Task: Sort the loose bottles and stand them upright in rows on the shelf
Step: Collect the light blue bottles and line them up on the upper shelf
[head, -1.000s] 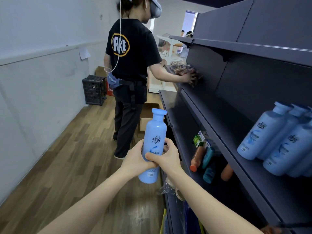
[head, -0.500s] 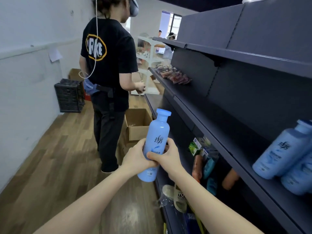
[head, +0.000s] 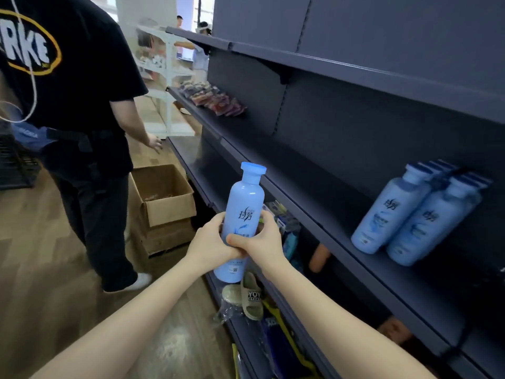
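Both hands, left [head: 210, 242] and right [head: 262, 239], are gripping one upright pale-blue plastic bottle [head: 241, 212], fingers curled round it, near the dark metal shelf [head: 314, 192] bearing matching bottles [head: 410, 214].

Only the person's arms and hands are showing. The left forearm [head: 131, 310] and the right forearm [head: 328, 305] are both appearing bare, slender and smooth, from the bottom edge of the view up to narrow wrists. The left hand [head: 210, 242] and the right hand [head: 263, 239] are showing bare as well, with slim fingers [head: 269, 224]. The right thumb [head: 232, 238] is showing a short, rounded tip, its nail blurring too much to tell more. What the person is wearing is falling outside the view.
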Demonstrator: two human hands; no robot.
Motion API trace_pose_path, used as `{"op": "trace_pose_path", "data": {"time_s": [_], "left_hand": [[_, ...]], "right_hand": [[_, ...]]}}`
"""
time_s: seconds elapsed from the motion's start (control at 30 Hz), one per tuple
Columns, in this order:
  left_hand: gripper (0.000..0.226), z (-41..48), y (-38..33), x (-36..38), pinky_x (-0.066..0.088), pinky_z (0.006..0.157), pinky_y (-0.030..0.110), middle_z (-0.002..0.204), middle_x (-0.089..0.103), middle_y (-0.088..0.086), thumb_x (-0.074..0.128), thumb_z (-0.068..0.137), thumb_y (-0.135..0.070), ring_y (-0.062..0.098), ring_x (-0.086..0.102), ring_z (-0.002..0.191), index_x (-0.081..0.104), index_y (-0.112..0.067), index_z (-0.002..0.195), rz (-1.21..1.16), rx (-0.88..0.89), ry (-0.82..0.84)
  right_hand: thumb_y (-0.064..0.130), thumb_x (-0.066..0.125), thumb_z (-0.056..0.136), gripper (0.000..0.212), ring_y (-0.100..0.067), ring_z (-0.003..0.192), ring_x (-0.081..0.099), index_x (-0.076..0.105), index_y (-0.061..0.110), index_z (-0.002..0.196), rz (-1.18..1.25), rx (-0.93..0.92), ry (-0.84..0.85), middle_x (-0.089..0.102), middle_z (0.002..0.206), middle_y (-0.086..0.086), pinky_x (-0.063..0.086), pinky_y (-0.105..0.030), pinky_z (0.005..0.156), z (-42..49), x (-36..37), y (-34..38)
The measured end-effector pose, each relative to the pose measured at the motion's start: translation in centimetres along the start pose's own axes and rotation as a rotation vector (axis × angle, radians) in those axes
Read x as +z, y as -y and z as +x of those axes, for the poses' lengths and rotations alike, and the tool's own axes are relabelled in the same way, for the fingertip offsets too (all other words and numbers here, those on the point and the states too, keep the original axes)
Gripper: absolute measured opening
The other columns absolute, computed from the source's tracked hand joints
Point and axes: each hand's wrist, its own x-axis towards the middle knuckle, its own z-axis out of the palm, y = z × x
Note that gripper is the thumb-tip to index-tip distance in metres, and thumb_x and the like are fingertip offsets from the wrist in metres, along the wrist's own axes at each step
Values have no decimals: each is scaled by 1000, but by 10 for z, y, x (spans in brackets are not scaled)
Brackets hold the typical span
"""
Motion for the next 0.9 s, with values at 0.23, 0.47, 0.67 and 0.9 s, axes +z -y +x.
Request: {"op": "trace_pose_path", "data": {"time_s": [0.23, 0.47, 0.67, 0.9], "left_hand": [[81, 23, -21, 37, 56, 79, 34, 98, 67, -12, 70, 33, -44, 7, 65, 89, 54, -32, 111, -45, 72, 134], [71, 39, -54, 81, 57, 78, 34, 95, 70, -11, 74, 36, -37, 6, 67, 86, 56, -35, 105, -122, 162, 281], [66, 46, -84, 117, 56, 74, 27, 93, 69, -15, 76, 43, -32, 3, 66, 84, 54, -41, 104, -139, 295, 381], [67, 45, -114, 160, 54, 70, 20, 94, 70, -19, 78, 44, -33, -2, 66, 83, 55, -38, 107, -198, 410, 477]], "right_hand": [[15, 84, 59, 58, -2, 83, 63, 48, 26, 103, -18, 35, -158, 61, 89, 14, 50, -20, 62, 1, -42, -2], [17, 84, 56, 60, -2, 92, 63, 51, 29, 105, 1, 36, -330, 63, 96, 15, 56, -31, 80, -2, -94, -7], [10, 83, 58, 59, 2, 89, 62, 49, 31, 102, 9, -9, -458, 64, 97, 12, 51, -17, 68, -11, -136, -7], [3, 82, 58, 60, -1, 86, 64, 50, 30, 101, -9, -39, -571, 65, 97, 6, 51, -15, 66, -25, -184, -10]]}}
